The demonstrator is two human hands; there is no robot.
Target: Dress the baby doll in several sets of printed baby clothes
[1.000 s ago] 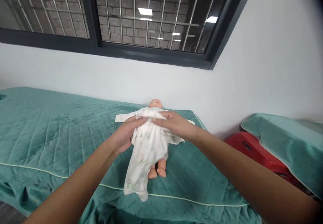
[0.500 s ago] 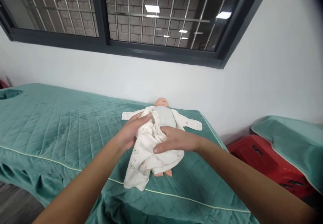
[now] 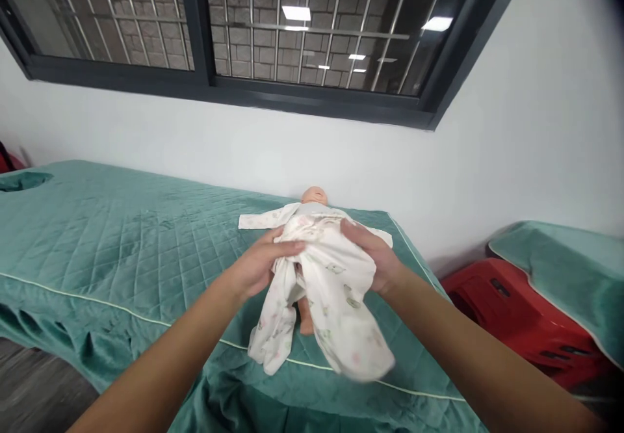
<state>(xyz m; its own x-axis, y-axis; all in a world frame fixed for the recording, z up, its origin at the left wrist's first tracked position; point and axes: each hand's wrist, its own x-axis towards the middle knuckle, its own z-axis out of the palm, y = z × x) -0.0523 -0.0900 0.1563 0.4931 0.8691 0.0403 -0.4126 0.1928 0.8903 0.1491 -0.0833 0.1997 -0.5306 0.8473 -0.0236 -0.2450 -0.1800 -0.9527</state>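
Note:
A pair of white baby pants [image 3: 336, 277] with small printed figures hangs spread between my two hands. My left hand [image 3: 260, 261] grips the waistband at its left side, thumb on top. At the other side my right hand [image 3: 373, 251] pinches the cloth, its fingertips partly hidden behind the fabric. Both legs of the pants dangle toward me, the right one blurred. Behind them a baby doll [image 3: 314, 195] lies on its back, in a white long-sleeved top [image 3: 266, 218] with the arms spread out. One doll leg shows between the pant legs; most of its body is hidden.
The doll lies on a bed with a green quilted cover [image 3: 121, 238], against a white wall [image 3: 219, 147]. A dark-framed window [image 3: 312, 104] with bars is above. Red plastic stools [image 3: 507, 316] stand at the right, partly under a green cloth [image 3: 560, 264].
The bunched pants have been opened out, and both legs now hang apart. My right hand has moved right and up to the waistband's side; my left hand has shifted slightly.

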